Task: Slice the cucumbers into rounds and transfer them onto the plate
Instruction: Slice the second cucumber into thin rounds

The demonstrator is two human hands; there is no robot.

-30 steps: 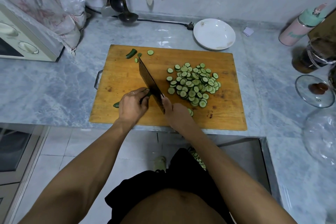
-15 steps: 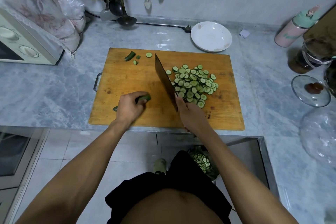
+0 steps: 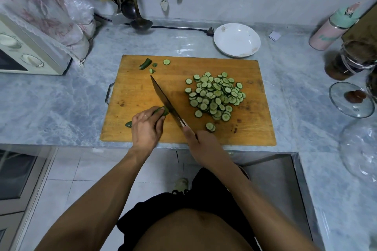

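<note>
On the wooden cutting board (image 3: 142, 87) my left hand (image 3: 145, 128) holds down a short piece of cucumber (image 3: 164, 111); its dark end sticks out at the left of my hand. My right hand (image 3: 201, 143) grips the handle of a cleaver (image 3: 165, 101), whose blade lies against the cucumber's cut end. A pile of several cucumber rounds (image 3: 216, 96) covers the board's right half, with a few loose rounds (image 3: 210, 126) near my right hand. The white plate (image 3: 236, 39) stands behind the board, holding no slices.
Cucumber end scraps (image 3: 145, 63) lie at the board's far left corner. A cream oven (image 3: 26, 53) under a cloth stands left. Ladles hang on the back wall. A pink bottle (image 3: 330, 30), a jar and glass lids (image 3: 350, 100) crowd the right counter. The counter edge runs just below the board.
The cleaver swung right to push slices against the pile, then came back left and now rests against the cucumber end. My left hand stayed on the cucumber.
</note>
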